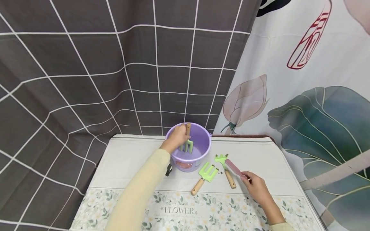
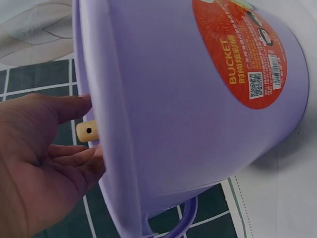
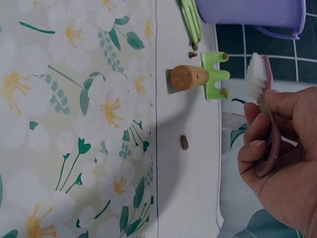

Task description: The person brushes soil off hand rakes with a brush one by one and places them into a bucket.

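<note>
The left hand (image 1: 177, 135) reaches over the rim of the purple bucket (image 1: 199, 163), thumb and fingers drawn in round the wooden handle of a green fork (image 1: 189, 142); exact fingertip contact is concealed by the rim. The right hand (image 1: 255, 185) has its fingers curled firmly round the handle of a pink brush (image 1: 234, 168), bristles free.

Hazard, left: the fork's tines are inside the bucket, below the rim. If the handle rolls in the fingers, the tool could drop or topple against the wall; if lifted at a slant, the tines could catch the rim and tip the bucket, which stands near the surface's far edge. The left sleeve (image 1: 141, 192) passes close to the bucket's side and could nudge it.

Hazard, right: the brush head is close to the green rake (image 1: 222, 160), which lies between the bucket and the near right corner of the surface (image 1: 136, 160). Careless contact could swing the rake round, and a hard stroke could flick the brown crumbs (image 3: 184, 142) towards the right edge.

Further out: 1 more fork, the flat-lying fork (image 1: 207, 173), lies beside the rake, handle towards the near edge. Crumbs on its tines could scatter if it is knocked.
</note>
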Available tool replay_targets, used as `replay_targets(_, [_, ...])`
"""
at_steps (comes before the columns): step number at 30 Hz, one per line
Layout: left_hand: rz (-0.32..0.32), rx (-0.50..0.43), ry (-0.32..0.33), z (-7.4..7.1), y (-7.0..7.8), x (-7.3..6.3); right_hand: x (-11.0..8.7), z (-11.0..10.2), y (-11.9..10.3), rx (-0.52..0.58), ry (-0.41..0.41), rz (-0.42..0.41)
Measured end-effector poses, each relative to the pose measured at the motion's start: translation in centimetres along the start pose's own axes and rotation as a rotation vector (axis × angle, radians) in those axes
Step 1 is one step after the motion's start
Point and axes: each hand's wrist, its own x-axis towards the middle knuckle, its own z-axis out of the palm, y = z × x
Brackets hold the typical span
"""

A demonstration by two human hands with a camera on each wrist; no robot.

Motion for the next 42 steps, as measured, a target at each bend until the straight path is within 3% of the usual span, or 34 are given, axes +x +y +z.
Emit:
replay_targets(5, [0.025, 0.006, 0.026, -0.8, 0.1, -0.7, 0.0, -0.1, -0.3, -0.01, -0.008, 0.014])
replay_targets(17, [0.167, 0.04, 0.064, -1.8, 0.2, -3.1, -0.1, -0.3, 0.0, -0.026, 0.02, 0.006])
replay_targets(23, [0.26, 0.016, 0.117, -1.5, 0.1, -4.5, 0.0, -0.4, 0.2, -0.029, 0.032, -0.023])
replay_targets(33, [0.348, -0.041, 0.157, -1.1, -0.2, -7.0, 0.0, -0.5, 0.1, -0.022, 0.039, -0.047])
replay_targets(42, [0.424, -0.118, 0.184, -0.4, 0.1, -9.3, -0.1, -0.4, 0.1, -0.029, 0.023, -0.02])
